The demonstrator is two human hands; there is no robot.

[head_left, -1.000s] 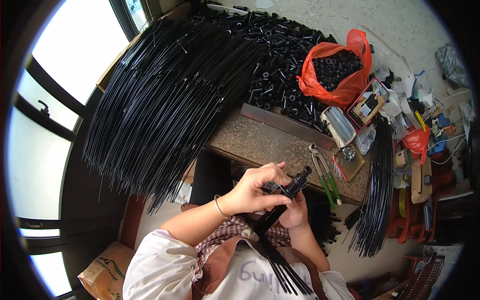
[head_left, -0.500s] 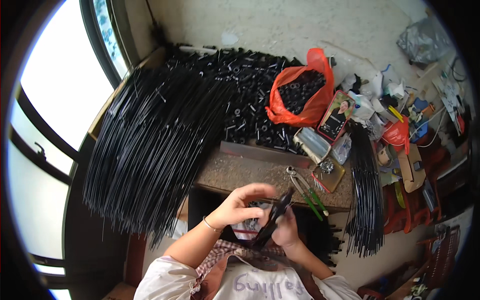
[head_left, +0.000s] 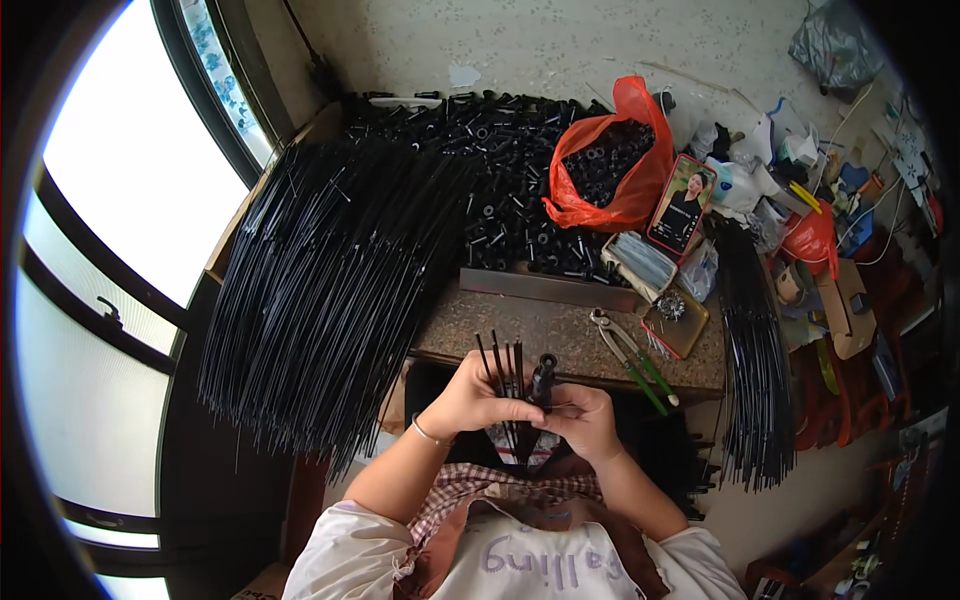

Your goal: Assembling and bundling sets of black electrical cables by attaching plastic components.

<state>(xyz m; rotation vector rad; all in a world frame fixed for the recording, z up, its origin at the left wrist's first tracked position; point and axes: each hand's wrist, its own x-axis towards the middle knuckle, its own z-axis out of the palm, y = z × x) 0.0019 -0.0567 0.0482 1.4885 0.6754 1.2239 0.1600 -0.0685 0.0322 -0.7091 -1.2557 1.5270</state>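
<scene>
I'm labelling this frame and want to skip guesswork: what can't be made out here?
All in the head view:
- How the thin black rods join the black tube piece: left hand and right hand cover it.
- The rods' lower ends: hidden behind both hands.
- Single parts inside the orange bag: too small.
- Clutter at the right rim: bent by the fisheye.

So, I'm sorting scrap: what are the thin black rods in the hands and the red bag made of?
Thin black rods: probably coated metal wire, straight, stiff and slightly glossy. Red bag: thin plastic film, shiny and crumpled.
</scene>
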